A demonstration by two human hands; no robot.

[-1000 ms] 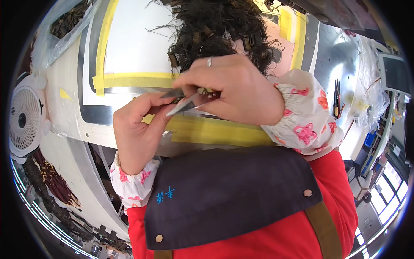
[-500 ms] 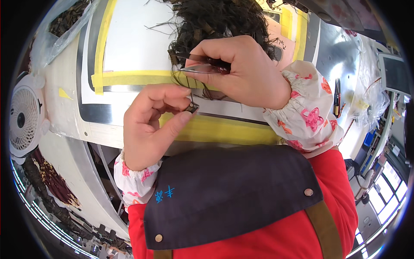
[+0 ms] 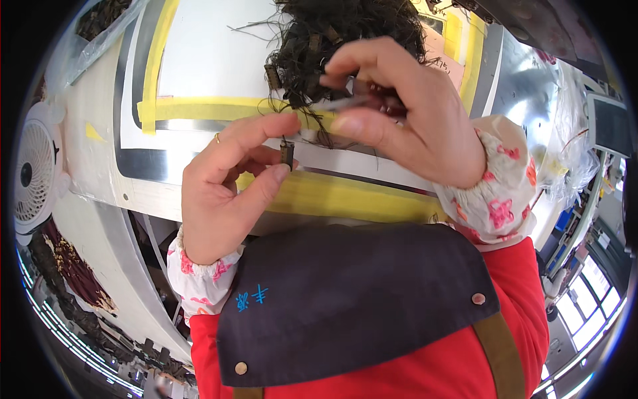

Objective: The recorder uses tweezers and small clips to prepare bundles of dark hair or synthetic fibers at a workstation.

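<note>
Between the thumb and fingers of my left hand (image 3: 222, 179) I pinch a small dark rectangular wired part (image 3: 286, 154), held upright. A thin dark lead rises from its top. My right hand (image 3: 428, 120), to the right and slightly higher, is closed around metal tweezers (image 3: 342, 103); they are blurred, and their tips point left towards the pile's near edge. Beyond both hands lies a tangled heap of black wired parts (image 3: 316, 50), with brownish blocks among the thin leads. One loose block (image 3: 272, 76) hangs at the heap's left edge.
Yellow tape (image 3: 345, 196) borders the white work sheet (image 3: 206, 53). A white fan (image 3: 36, 173) stands at the left. Clear plastic bags lie at far left and right. A dark apron flap (image 3: 359, 299) spans the near side.
My right hand has moved right, drawing the tweezers away from the heap's left edge. My left hand has shifted slightly left, and the small part in it has turned upright.
</note>
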